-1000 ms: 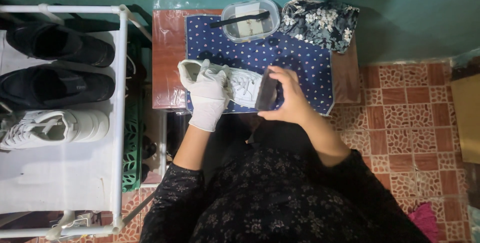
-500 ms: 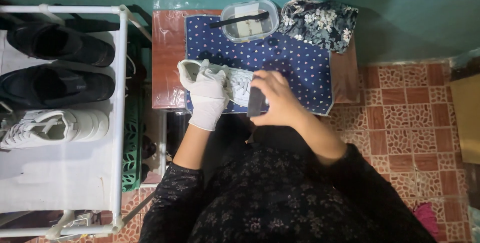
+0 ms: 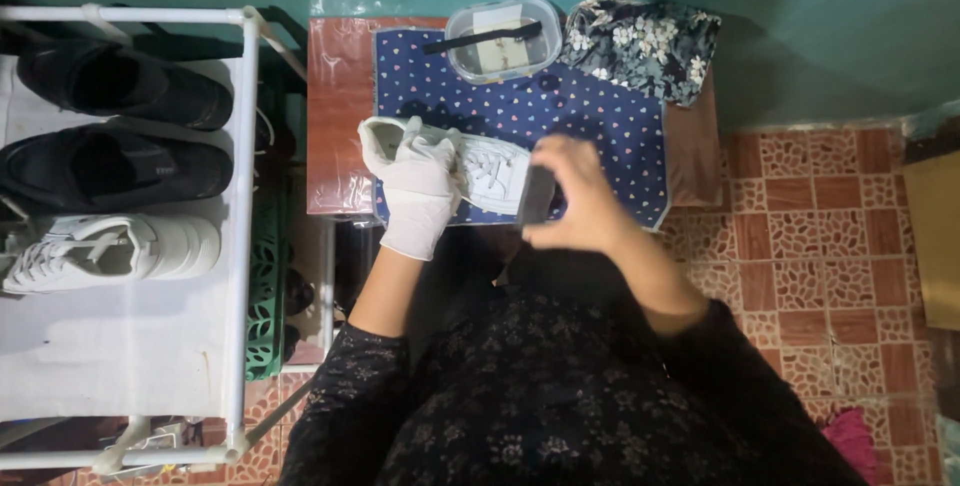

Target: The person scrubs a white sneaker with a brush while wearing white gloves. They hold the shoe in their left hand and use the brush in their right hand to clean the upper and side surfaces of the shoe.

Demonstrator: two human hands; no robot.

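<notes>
A white lace-up sneaker (image 3: 490,168) lies on its side on a blue cloth with small hearts (image 3: 600,121) spread over a low brown table (image 3: 338,106). My left hand (image 3: 420,191), in a white glove, grips the sneaker around its middle. My right hand (image 3: 580,196), bare, holds a dark brush (image 3: 536,196) pressed against the toe end of the sneaker. The toe itself is hidden behind the brush and fingers.
A clear plastic tub (image 3: 503,39) with a dark stick across it stands at the table's back, beside a crumpled floral cloth (image 3: 640,41). At left a white rack (image 3: 243,196) holds two black shoes (image 3: 115,161) and a white sneaker (image 3: 110,249). Red patterned floor tiles (image 3: 810,216) lie at right.
My right hand with the brush has slid left along the sneaker and back toward its toe. The gloved left hand has kept its hold in place.
</notes>
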